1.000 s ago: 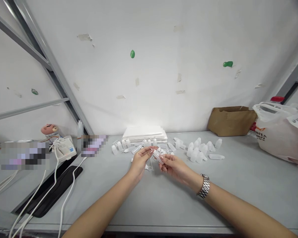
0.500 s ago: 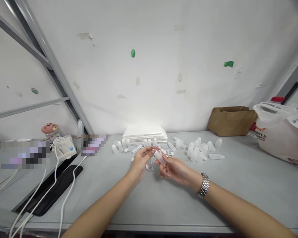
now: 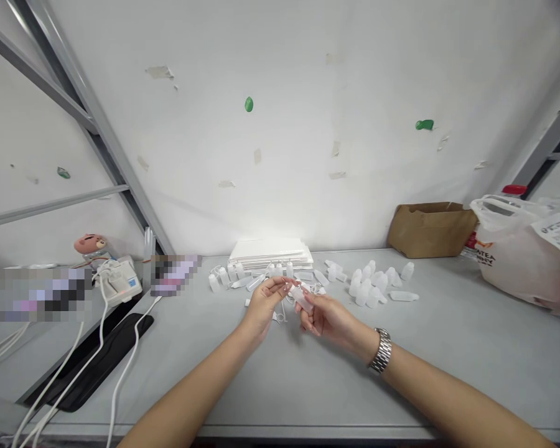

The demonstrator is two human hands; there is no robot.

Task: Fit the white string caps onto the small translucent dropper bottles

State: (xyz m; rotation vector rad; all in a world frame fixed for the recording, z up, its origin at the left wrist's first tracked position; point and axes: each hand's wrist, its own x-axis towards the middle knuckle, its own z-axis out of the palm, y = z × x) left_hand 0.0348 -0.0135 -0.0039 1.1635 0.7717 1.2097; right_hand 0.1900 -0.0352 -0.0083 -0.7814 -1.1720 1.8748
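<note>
A small translucent squeeze bottle (image 3: 303, 300) is tilted between my hands above the table. My right hand (image 3: 329, 317) is closed round its body, thumb on top. My left hand (image 3: 262, 305) pinches at the white cap (image 3: 293, 289) on its upper left end; the fingertips hide part of the cap. Just under the hands lie loose white caps with thin loops (image 3: 280, 316). To the left and behind, several capped bottles (image 3: 223, 276) stand upright. Off to the right is a cluster of bottles without caps (image 3: 366, 291), some upright, one lying flat (image 3: 404, 296).
A stack of white sheets (image 3: 270, 254) lies against the wall. A brown cardboard box (image 3: 432, 231) and a white plastic bag (image 3: 518, 261) stand at the right. On the left are a black phone-like slab (image 3: 105, 358), white cables (image 3: 133, 351) and a white device (image 3: 121, 281).
The bottle has tipped slightly further toward level in my right hand. My left fingers stay at its cap end. The whole view has shifted a little.
</note>
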